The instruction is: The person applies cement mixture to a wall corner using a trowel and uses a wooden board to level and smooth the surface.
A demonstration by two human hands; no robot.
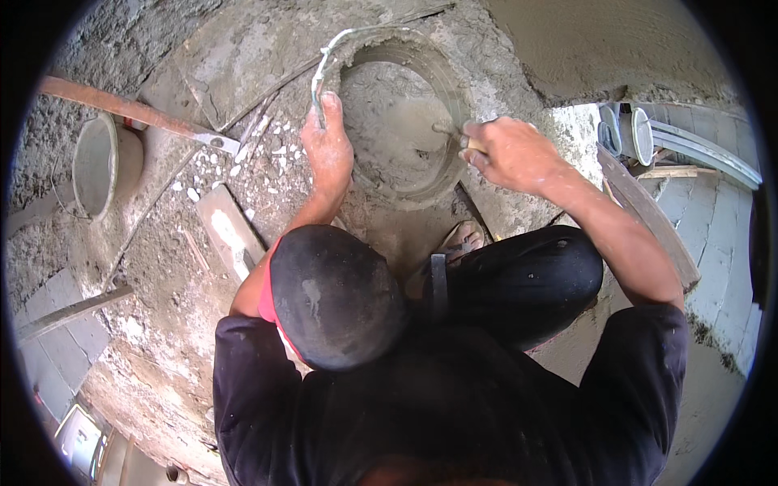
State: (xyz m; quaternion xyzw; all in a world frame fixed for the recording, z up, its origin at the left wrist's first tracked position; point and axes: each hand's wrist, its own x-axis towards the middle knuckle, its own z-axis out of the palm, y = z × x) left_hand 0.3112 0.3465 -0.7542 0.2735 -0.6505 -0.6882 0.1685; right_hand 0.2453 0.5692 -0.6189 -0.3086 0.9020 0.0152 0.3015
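A round bucket point(356, 174) crusted with grey mortar sits before me, holding wet grey mix point(381, 121). My left hand point(327, 142) is closed on its left rim, at the pale wire handle. My right hand point(506, 154) grips the wooden handle of a trowel point(444, 129) at the bucket's right side; most of the blade is hidden in the mix.
A second bucket point(105, 162) stands left, beside a long saw-like tool point(138, 112). A flat board point(227, 227) lies among white chips near my bent knees. Curved pale lengths point(705, 150), small containers point(640, 134) and a plank point(648, 219) are at the right.
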